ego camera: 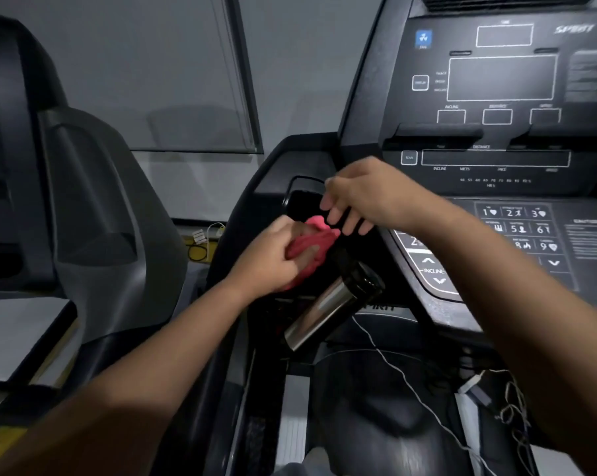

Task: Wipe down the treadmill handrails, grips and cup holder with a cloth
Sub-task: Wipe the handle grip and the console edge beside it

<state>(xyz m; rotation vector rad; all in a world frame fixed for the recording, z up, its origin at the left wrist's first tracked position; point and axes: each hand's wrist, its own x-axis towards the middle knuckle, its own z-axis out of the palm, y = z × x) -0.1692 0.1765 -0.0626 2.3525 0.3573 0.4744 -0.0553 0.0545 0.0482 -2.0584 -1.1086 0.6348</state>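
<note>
The left hand (273, 255) squeezes the cloth (310, 249) by the cup holder (300, 197); the right hand (365, 197) hangs open. A bump could knock the bottle (331, 304) (it leans) down.

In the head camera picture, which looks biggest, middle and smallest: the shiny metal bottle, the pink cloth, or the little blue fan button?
1. Shiny metal bottle with black lid: largest, though it is also nearest the camera.
2. Crumpled pink cloth: middle, partly hidden inside the left hand.
3. Blue square fan button: smallest, and farthest away.
</note>
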